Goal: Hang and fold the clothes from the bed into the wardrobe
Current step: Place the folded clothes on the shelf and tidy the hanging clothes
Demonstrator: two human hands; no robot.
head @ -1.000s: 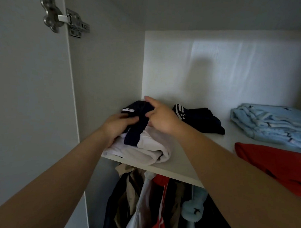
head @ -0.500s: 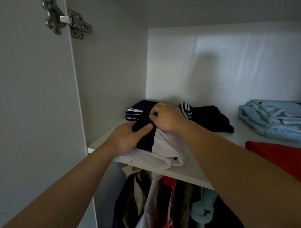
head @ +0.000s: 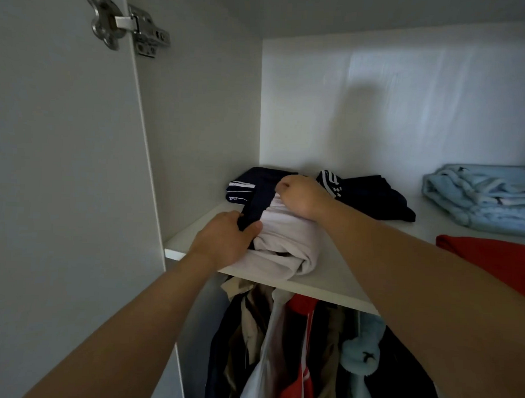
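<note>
Open wardrobe [head: 198,122]; on its shelf [head: 336,278] lies a folded white-and-navy bundle [head: 287,229]. The left grip [head: 224,242] pinches its navy band [head: 250,210] at the near edge; the right grip [head: 303,197] curls on the far end. Likely stowing; next, let go and withdraw.

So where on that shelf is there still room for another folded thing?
Bare shelf lies between the white-and-navy bundle and the red garment, in front of the dark clothes. The right is crowded: blue blanket, red garment.

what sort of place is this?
Inside an open wardrobe, probably in a bedroom: door hinge top left, folded clothes on a white shelf, hanging garments beneath.
</note>
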